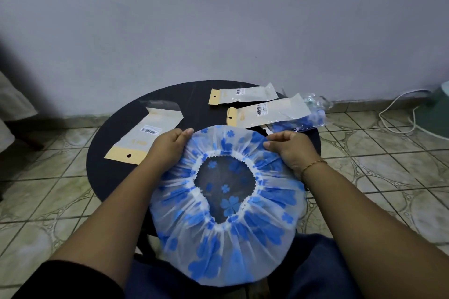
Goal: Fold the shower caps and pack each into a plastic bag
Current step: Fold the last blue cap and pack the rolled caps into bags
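Holding shower cap (226, 204) spread flat at frame centre, left hand (167, 145) and right hand (291, 150) pinching its far edge; folding barely begun, halving likely next.

A round black tabletop (114, 138) stands against a plain grey-blue painted wall (218, 19) on a patterned beige tiled floor (376, 158), where a white cable (398, 114) trails at right.
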